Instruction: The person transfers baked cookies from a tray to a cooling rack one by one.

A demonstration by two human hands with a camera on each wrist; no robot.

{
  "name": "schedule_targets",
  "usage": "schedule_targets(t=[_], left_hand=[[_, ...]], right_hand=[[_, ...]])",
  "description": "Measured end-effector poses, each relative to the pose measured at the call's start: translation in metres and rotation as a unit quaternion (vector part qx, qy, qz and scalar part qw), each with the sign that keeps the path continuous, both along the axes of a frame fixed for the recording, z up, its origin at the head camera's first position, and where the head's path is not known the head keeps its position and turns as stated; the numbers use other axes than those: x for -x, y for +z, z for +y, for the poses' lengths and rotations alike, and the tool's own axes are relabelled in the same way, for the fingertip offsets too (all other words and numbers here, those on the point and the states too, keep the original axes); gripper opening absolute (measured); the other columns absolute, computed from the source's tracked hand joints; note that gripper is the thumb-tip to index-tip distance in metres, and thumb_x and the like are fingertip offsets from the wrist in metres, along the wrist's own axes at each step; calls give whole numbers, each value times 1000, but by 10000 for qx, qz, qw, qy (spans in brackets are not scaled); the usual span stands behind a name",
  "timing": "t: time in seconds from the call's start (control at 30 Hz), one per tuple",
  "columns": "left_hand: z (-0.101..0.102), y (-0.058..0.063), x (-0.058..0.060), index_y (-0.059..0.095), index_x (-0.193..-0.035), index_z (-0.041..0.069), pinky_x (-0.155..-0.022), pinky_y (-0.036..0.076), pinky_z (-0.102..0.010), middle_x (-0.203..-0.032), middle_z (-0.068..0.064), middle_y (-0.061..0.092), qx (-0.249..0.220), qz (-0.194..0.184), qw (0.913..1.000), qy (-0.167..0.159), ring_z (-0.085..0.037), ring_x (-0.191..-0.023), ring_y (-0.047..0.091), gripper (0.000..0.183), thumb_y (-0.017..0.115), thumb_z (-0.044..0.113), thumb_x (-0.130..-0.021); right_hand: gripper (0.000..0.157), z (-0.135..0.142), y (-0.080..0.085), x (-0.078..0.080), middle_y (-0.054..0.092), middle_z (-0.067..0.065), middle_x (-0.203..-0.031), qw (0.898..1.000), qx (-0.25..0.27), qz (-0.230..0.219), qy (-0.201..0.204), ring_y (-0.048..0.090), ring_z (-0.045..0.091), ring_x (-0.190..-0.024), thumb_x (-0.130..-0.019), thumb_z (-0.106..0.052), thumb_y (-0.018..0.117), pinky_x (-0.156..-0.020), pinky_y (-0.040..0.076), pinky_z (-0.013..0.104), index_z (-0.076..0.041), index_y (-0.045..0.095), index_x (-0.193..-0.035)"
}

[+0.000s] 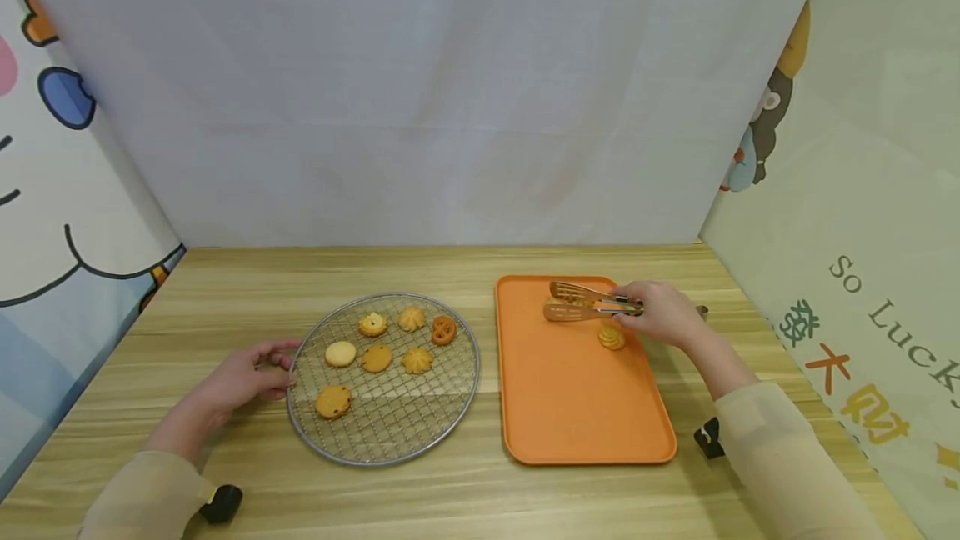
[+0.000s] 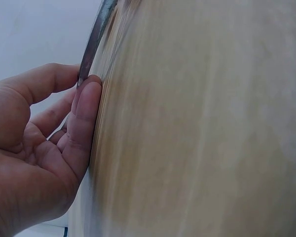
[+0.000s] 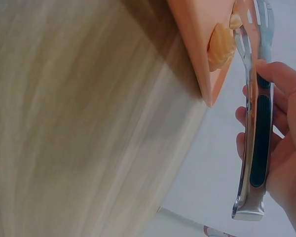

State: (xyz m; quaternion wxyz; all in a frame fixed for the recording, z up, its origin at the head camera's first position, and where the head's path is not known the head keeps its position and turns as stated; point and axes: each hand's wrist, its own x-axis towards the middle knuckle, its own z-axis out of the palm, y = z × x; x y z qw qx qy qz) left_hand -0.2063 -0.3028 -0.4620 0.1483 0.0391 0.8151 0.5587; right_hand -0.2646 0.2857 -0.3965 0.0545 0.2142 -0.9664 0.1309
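At the left rim of a round wire rack is my left hand. The left wrist view shows its curled fingers and thumb pinching the metal rim. Several cookies of different shapes, among them a pretzel-shaped one, lie on the mesh. My right hand grips metal tongs with dark handle inlays. The tongs reach over the far part of an orange tray, their ends slightly apart around a partly hidden cookie. A swirl cookie lies on the tray just below the tongs.
Rack and tray stand side by side on a wood-grain table, a narrow strip of wood between them. A pale cloth hangs behind the table. Printed panels stand along both sides.
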Motion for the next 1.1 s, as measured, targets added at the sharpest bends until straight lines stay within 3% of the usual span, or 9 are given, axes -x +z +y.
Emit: schedule_targets(t=[0.43, 1.1], left_hand=[[0, -1, 1, 30, -143, -7, -75, 56, -29, -112, -19, 46, -9, 2, 10000, 19, -9, -88, 58, 66, 63, 5, -87], [-1, -4, 1, 29, -144, -6, -75, 56, -29, -114, -20, 45, 4, 33, 10000, 3, -12, -89, 57, 66, 62, 3, -88]], right_hand=[[33, -3, -3, 2, 68, 12, -98, 9998, 66, -146, 88, 57, 13, -67, -84, -19, 72, -55, 45, 29, -6, 68, -113], [34, -5, 4, -9, 68, 12, -99, 9988, 331, -210, 283, 58, 12, -68, -85, -18, 71, -56, 46, 28, -3, 67, -115]])
